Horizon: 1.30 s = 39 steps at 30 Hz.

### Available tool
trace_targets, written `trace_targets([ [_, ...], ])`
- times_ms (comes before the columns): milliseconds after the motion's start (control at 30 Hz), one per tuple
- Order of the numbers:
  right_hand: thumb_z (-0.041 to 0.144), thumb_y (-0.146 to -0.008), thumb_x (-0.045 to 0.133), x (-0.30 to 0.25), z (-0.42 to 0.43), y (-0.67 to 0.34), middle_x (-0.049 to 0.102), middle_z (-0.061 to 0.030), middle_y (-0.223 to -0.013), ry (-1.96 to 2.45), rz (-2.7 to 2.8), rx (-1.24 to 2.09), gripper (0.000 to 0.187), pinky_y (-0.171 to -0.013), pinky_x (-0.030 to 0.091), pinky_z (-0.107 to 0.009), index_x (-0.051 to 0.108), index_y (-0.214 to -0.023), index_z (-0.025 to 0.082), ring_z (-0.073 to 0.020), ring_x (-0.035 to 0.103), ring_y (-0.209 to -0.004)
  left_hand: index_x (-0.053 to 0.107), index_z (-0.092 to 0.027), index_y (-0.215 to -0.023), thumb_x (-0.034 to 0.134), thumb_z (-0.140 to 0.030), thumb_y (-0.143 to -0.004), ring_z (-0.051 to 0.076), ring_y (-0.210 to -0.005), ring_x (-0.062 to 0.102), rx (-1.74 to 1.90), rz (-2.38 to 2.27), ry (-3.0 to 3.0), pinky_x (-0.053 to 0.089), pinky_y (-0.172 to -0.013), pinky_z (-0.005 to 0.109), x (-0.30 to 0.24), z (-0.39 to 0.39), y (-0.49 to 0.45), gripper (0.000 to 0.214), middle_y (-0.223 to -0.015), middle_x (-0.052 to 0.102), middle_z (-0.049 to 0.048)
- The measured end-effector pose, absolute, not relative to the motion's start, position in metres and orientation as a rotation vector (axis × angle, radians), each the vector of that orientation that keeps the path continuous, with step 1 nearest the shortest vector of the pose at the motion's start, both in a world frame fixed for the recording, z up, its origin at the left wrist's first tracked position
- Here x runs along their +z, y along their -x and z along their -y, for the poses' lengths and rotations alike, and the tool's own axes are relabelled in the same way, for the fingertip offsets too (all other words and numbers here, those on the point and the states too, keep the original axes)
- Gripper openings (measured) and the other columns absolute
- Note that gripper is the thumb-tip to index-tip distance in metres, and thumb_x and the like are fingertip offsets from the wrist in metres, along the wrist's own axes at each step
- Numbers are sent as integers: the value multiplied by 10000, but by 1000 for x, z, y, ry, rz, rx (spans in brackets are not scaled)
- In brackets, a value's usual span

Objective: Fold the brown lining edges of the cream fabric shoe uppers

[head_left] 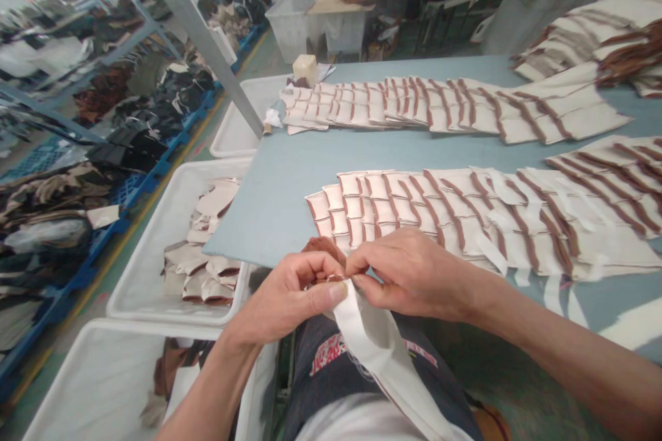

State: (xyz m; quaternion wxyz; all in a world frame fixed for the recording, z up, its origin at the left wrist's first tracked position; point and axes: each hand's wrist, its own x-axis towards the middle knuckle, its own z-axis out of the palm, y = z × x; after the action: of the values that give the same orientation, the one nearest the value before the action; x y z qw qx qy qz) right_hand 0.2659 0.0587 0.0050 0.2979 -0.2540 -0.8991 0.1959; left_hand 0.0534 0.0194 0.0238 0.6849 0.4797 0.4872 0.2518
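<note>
Head view: the white fabric piece (pixel 368 332) is at lower centre of the frame, running from both hands toward the bottom edge, in front of the table (pixel 279 179). The left hand (pixel 303 289) pinches its upper end between thumb and fingers; the fingers of the right hand (pixel 400 272) appear to pinch the adjoining edge. Expect light, soft, limp handling; grip at the upper end. The piece looks long, narrow, matt, with brown at the top.
</note>
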Motion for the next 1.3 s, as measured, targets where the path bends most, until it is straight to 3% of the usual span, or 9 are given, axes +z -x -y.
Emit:
trace_targets([
  [367,72,-755,495,25,-56,-264,494,85,-560,729,2241,1273,165,-502,304,-172,616,-723,179,-69,415,-491,515,-182,-653,677,-308,-729,83,-559,289,577,-1089,-1156,241,-524,214,29,-12,-60,218,-607,397,-62],
  [500,73,-800,542,25,-53,-265,491,83,-575,787,2284,1145,141,-527,291,-195,615,-742,179,-75,409,-509,498,-191,-656,613,-263,-753,95,-567,314,690,-1190,-1279,263,-533,223,26,-5,-66,167,-608,406,-59],
  [667,143,-897,531,25,-39,-268,611,39,-690,890,2229,1139,119,-585,343,-224,633,-849,179,-102,520,-588,465,-204,-655,540,-221,-772,107,-576,363,797,-1387,-1500,304,-557,239,29,4,-77,140,-608,420,-62],
  [833,215,-851,545,26,-35,-267,545,47,-674,915,2063,1379,85,-538,345,-217,610,-891,180,-111,476,-568,474,-198,-669,538,-157,-812,100,-592,402,763,-1376,-1692,319,-564,234,38,9,-77,162,-630,459,-67],
  [1000,131,-752,566,34,-35,-270,590,43,-676,840,2228,1160,74,-593,327,-227,607,-792,178,-103,505,-596,623,-181,-809,576,-219,-976,99,-703,561,567,-1292,-1857,393,-669,228,50,19,-64,177,-761,639,-46],
  [1100,136,-743,564,36,-31,-272,599,39,-662,855,2306,1107,65,-599,310,-240,612,-754,177,-104,507,-590,664,-194,-889,580,-230,-1004,95,-735,616,548,-1258,-1906,425,-698,215,53,26,-60,147,-812,692,-46],
  [1300,146,-709,547,29,-23,-268,429,65,-578,895,2289,1191,75,-542,251,-239,517,-650,182,-88,388,-543,615,-202,-1012,591,-103,-982,96,-782,667,746,-1177,-2143,465,-727,193,38,33,-61,106,-886,715,-25],
])
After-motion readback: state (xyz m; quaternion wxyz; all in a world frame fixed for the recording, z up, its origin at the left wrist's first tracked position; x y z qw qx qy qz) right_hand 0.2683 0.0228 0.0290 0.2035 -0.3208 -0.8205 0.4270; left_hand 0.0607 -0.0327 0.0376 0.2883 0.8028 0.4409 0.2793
